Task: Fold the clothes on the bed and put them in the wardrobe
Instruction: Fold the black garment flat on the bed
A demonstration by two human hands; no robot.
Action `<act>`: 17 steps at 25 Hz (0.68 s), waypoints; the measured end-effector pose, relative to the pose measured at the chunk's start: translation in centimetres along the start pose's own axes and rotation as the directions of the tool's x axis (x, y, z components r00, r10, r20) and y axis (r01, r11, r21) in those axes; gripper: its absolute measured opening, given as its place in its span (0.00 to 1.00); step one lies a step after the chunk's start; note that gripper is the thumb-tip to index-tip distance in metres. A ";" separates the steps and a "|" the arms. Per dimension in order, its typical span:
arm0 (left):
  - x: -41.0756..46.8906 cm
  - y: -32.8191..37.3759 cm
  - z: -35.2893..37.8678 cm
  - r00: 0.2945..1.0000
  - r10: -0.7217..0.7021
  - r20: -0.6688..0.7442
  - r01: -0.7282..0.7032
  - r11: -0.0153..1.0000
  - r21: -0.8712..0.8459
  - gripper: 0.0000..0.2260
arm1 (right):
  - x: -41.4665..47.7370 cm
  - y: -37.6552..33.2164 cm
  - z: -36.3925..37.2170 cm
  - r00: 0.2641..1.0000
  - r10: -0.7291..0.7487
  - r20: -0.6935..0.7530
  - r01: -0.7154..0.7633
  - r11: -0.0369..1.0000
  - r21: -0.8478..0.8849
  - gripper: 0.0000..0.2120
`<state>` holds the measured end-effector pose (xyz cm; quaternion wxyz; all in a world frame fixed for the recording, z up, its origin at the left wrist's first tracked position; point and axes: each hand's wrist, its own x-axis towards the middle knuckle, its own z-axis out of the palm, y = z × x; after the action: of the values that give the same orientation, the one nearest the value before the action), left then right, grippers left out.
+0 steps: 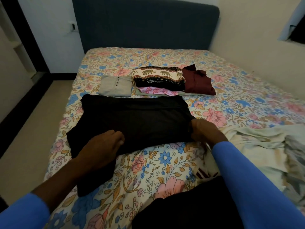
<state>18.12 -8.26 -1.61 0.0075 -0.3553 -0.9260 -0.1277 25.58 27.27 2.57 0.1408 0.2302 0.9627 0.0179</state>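
head view: left hand (105, 144) flat, open on black garment (132, 119), right hand (204, 131) pinching its edge, atop bed (165, 162)

Blue headboard (145, 22), perhaps a window (295, 22).

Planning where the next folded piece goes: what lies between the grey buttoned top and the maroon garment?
In the head view, a folded stack topped by elephant-print cloth lies between the grey top and the maroon garment.

Black garment (135, 119), floral bedsheet (165, 162), maroon shirt (198, 83), blue sleeves (257, 184).
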 end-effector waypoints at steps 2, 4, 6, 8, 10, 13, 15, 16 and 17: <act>0.4 -0.6 0.5 0.996 0.081 0.044 -0.087 0.984 0.154 0.19 | 1.4 1.1 -0.7 0.998 0.062 0.019 -0.064 0.992 0.108 0.17; 0.1 0.0 2.0 0.989 0.136 0.062 -0.149 0.924 0.352 0.22 | 2.0 1.3 -0.8 0.994 0.099 0.051 -0.105 0.985 0.134 0.18; -0.1 0.9 2.5 0.993 0.112 0.035 -0.117 0.931 0.347 0.15 | 2.5 1.6 -0.6 0.990 0.140 0.023 -0.142 0.984 0.109 0.18; 0.5 1.1 1.6 1.000 -0.006 0.007 0.005 0.993 0.122 0.10 | 3.2 1.8 -0.9 0.972 0.196 -0.129 -0.183 0.977 0.111 0.16; 2.4 0.2 -0.5 0.996 -0.079 0.050 0.084 0.991 -0.107 0.07 | 4.4 1.5 -1.6 0.920 0.244 -0.307 -0.188 0.961 0.202 0.13; 8.2 -2.2 -4.5 0.967 -0.047 0.249 0.096 0.978 -0.187 0.08 | 7.1 0.1 -3.0 0.840 0.327 -0.433 -0.111 0.885 0.453 0.11; 13.5 -4.1 -6.2 0.962 -0.035 0.272 0.089 0.978 -0.188 0.08 | 9.2 -0.8 -4.0 0.815 0.384 -0.434 -0.072 0.810 0.581 0.12; 16.1 -5.0 -6.4 0.962 -0.041 0.269 0.094 0.978 -0.186 0.09 | 10.5 -1.0 -4.2 0.810 0.401 -0.429 -0.061 0.783 0.619 0.13; 18.3 -5.9 -6.2 0.959 -0.066 0.274 0.120 0.975 -0.186 0.09 | 11.7 -1.3 -4.1 0.808 0.411 -0.423 -0.055 0.766 0.640 0.13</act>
<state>0.09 -1.92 4.93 -0.1588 -0.3242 -0.9166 -0.1716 13.89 31.52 3.33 -0.2198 0.3708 0.8787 -0.2053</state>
